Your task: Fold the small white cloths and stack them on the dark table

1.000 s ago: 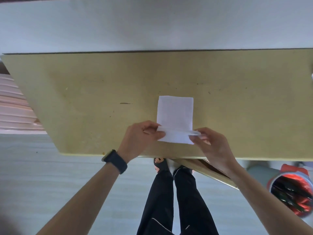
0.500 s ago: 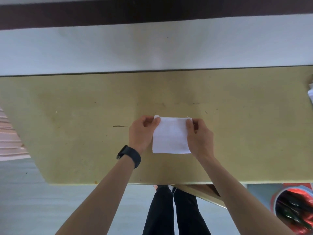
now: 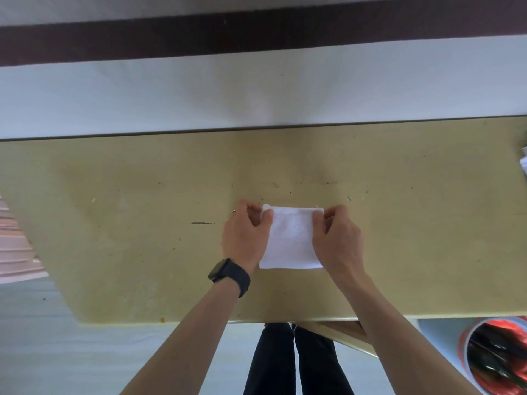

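fingers [image 3: 248, 208] of the left hand [image 3: 245, 240] are curled, with thumb and fingertips pinching the far left corner of the folded white cloth [image 3: 291, 246]. right hand [image 3: 339, 243] mirrors it: fingers curled, thumb on top of the far right corner, pinching it. the cloth lies directly between the two hands, flat on the olive-yellow tabletop [image 3: 128, 223]. it's roughly square, with its far edge level with the fingertips and its near edge down by the heels of both palms. both palms overlap the cloth's side edges. the far left corner is slightly rounded up beside the left thumb.

black smartwatch [image 3: 228, 273] on the left wrist, just behind the hand. well to the right of the right-hand fingers, at the frame edge, there's a bit of something white [image 3: 524, 163] on the table, can't tell what. below the table edge, right of the right forearm: red-rimmed bin [image 3: 496, 363] with dark contents. black trouser legs [image 3: 285, 363] show between the forearms. pale pink stacked things [image 3: 17, 252] sit far left of the left hand, off the table.
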Available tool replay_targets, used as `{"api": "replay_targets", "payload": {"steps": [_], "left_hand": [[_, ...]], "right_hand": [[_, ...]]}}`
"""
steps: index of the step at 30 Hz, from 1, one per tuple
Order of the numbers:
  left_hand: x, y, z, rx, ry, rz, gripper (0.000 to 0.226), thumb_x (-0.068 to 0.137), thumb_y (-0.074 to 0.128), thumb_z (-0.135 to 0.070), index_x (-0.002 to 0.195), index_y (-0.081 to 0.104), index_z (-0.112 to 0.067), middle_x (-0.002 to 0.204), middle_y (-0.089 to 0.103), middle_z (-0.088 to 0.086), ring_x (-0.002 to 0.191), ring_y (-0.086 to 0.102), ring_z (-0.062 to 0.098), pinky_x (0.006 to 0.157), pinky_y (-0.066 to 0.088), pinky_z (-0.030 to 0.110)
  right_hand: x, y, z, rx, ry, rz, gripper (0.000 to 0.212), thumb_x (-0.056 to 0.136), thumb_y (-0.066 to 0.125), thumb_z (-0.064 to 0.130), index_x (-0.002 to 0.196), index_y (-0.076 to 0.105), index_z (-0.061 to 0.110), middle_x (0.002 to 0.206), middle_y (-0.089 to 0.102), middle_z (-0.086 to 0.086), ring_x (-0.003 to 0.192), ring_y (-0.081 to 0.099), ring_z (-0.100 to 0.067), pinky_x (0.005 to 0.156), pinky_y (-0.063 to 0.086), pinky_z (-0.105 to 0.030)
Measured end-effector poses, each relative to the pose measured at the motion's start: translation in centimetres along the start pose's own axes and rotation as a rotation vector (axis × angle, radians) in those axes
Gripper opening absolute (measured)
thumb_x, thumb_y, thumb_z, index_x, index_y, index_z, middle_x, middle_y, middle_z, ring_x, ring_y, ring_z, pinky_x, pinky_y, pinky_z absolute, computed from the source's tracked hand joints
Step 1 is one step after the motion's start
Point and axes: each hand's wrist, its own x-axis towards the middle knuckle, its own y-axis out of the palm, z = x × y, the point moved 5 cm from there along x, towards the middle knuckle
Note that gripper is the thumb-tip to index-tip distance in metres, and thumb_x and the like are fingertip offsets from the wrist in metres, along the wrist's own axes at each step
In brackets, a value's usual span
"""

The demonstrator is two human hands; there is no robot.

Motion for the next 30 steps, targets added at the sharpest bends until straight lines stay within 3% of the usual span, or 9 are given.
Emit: {"api": "replay_targets", "payload": {"steps": [3,5,8,10,14,20,24,27,30], "left_hand": [[-0.4,0.2,0.0,0.150,0.095,-0.043,0.036,0.089,0.061,-0.051,0.113,0.052,-0.025,0.099,0.058,-0.008,0.087,0.058,0.013,0.067,0.048,0.031],[-1.3,0.3,-0.3,0.263,0.310,-0.134,0.038,0.091,0.058,-0.046,0.117,0.053,-0.019,0.107,0.059,0.001,0.095,0.055,0.022,0.071,0.050,0.035],[-2.9,1.2,0.6,0.430,0.627,-0.195,0.037,0.092,0.052,-0.038,0.122,0.056,-0.018,0.132,0.057,0.005,0.114,0.053,0.029,0.091,0.044,0.042],[-3.1,2.0,1.9,0.508,0.691,-0.106,0.049,0.095,0.048,-0.039,0.138,0.052,-0.018,0.152,0.043,0.001,0.138,0.039,0.024,0.109,0.032,0.045],[-2.5,2.8,3.5,0.614,0.621,0.095,0.073,0.097,0.036,-0.056,0.159,0.014,-0.023,0.166,0.005,-0.009,0.153,0.000,0.014,0.122,0.002,0.050],[-2.3,2.7,3.8,0.634,0.604,0.161,0.084,0.094,0.035,-0.064,0.159,0.003,-0.022,0.166,-0.005,-0.008,0.152,-0.008,0.014,0.122,-0.002,0.051],[-2.7,1.6,3.0,0.491,0.530,0.124,0.075,0.094,0.037,-0.060,0.158,0.009,-0.032,0.166,0.006,-0.004,0.151,0.008,0.019,0.123,0.007,0.046],[-2.8,0.0,1.7,0.336,0.259,-0.008,0.061,0.093,0.053,-0.048,0.149,0.035,-0.029,0.146,0.044,0.005,0.129,0.041,0.029,0.106,0.037,0.045],[-2.3,0.0,0.2,0.271,0.022,-0.012,0.053,0.093,0.058,-0.044,0.138,0.043,-0.020,0.128,0.056,0.008,0.120,0.047,0.028,0.097,0.042,0.041]], "right_hand": [[-0.3,-0.7,0.0,-0.107,0.018,-0.026,0.029,0.100,0.040,0.048,0.100,0.045,0.019,0.091,0.054,0.004,0.075,0.052,-0.026,0.066,0.037,-0.036],[-1.0,-1.5,0.0,-0.134,0.001,-0.106,0.032,0.100,0.042,0.047,0.108,0.049,0.017,0.100,0.051,0.001,0.084,0.050,-0.024,0.068,0.038,-0.035],[-3.0,-1.3,0.6,-0.134,-0.223,-0.231,0.028,0.098,0.049,0.036,0.113,0.058,0.014,0.114,0.057,-0.004,0.101,0.050,-0.025,0.073,0.047,-0.040],[-4.0,0.1,0.9,-0.206,-0.370,-0.213,0.037,0.097,0.045,0.034,0.124,0.059,0.013,0.132,0.057,-0.005,0.117,0.048,-0.026,0.086,0.045,-0.042],[-4.2,3.0,-0.8,-0.363,-0.404,0.004,0.062,0.101,0.028,0.044,0.157,0.020,0.016,0.166,0.013,0.001,0.153,0.009,-0.019,0.120,0.010,-0.048],[-3.9,3.2,-1.8,-0.381,-0.419,0.114,0.069,0.101,0.021,0.050,0.159,0.002,0.019,0.166,-0.008,0.005,0.153,-0.008,-0.017,0.121,-0.004,-0.053],[-4.4,0.8,-1.4,-0.188,-0.271,0.022,0.070,0.098,0.041,0.051,0.157,0.017,0.023,0.164,0.014,0.002,0.150,0.010,-0.019,0.121,0.012,-0.046],[-3.9,-0.9,-1.5,-0.009,0.011,-0.056,0.062,0.091,0.059,0.046,0.143,0.041,0.018,0.137,0.048,-0.001,0.124,0.041,-0.022,0.105,0.036,-0.039],[-2.8,-0.7,-0.4,0.040,0.145,-0.008,0.053,0.086,0.065,0.046,0.126,0.051,0.015,0.119,0.055,-0.001,0.109,0.051,-0.022,0.087,0.040,-0.033]]}}
